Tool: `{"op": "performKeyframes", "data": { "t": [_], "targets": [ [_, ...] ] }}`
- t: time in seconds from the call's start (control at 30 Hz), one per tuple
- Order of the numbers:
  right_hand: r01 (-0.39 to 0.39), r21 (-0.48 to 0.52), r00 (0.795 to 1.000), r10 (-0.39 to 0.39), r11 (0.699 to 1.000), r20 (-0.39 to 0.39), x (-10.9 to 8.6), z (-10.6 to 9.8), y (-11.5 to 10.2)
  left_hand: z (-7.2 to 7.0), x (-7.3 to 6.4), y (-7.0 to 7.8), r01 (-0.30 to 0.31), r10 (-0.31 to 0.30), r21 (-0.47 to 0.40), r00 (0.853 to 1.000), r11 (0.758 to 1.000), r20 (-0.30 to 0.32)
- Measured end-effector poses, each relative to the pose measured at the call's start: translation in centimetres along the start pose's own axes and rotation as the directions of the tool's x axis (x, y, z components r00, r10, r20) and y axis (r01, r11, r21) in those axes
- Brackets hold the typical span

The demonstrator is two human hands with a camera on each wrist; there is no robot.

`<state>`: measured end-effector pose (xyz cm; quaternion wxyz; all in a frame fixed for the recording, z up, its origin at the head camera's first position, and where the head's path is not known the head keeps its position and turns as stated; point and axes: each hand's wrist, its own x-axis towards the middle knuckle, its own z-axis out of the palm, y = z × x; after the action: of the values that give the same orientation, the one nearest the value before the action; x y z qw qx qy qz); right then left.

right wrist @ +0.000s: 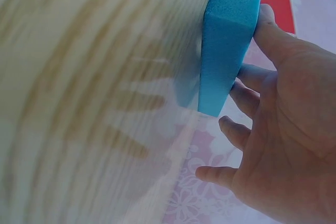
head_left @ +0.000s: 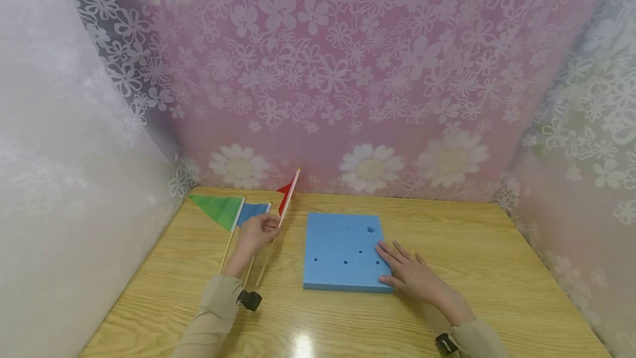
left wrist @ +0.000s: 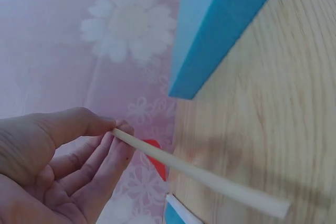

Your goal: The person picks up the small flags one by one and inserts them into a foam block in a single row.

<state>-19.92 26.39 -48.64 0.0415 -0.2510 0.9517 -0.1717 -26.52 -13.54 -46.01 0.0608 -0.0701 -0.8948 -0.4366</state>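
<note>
My left hand [head_left: 257, 233] pinches the wooden stick [left wrist: 210, 179] of a red flag [head_left: 287, 190] between thumb and fingertips. The flag leans to the right, its bare lower end hanging above the table. My right hand [head_left: 414, 279] lies with spread fingers at the right edge of a flat blue foam block [head_left: 328, 236], some fingertips on its top. Several round holes, one larger hole [head_left: 370, 230] among them, show in the block's top. Beside my left hand lie a green triangular flag [head_left: 218, 209] and a blue flag [head_left: 253, 211], which the hand partly covers.
The wood-grain table [head_left: 462, 247] carries the block near its middle and the flags on its left. A pink flowered backdrop [head_left: 323, 98] stands along the back edge, with pale patterned sheets at both sides.
</note>
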Motion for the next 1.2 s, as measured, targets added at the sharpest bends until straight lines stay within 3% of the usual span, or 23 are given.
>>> {"op": "performKeyframes", "data": {
  "t": [0.17, 0.6, 1.0, 1.2],
  "targets": [
    [0.002, 0.007, 1.0, -0.002, 1.0, -0.005, -0.1, 0.0, 0.1, 0.7, 0.1, 1.3, -0.003, 0.007, -0.151, 1.0, 0.989, 0.026],
    [-0.004, 0.014, 1.0, 0.004, 1.0, -0.002, -0.3, -0.1, 0.0, 4.0, 1.1, 5.1, -0.123, 0.114, -0.339, 0.992, 0.933, -0.046],
    [-0.002, 0.008, 1.0, 0.002, 1.0, 0.0, -0.1, 0.1, 0.1, 8.0, 1.2, 9.8, -0.247, 0.226, -0.475, 0.969, 0.845, -0.102],
    [-0.02, 0.001, 1.0, 0.02, 1.0, 0.0, 0.0, -0.1, 0.0, 10.3, 1.3, 11.4, -0.303, 0.281, -0.545, 0.952, 0.782, -0.126]
  ]
}}
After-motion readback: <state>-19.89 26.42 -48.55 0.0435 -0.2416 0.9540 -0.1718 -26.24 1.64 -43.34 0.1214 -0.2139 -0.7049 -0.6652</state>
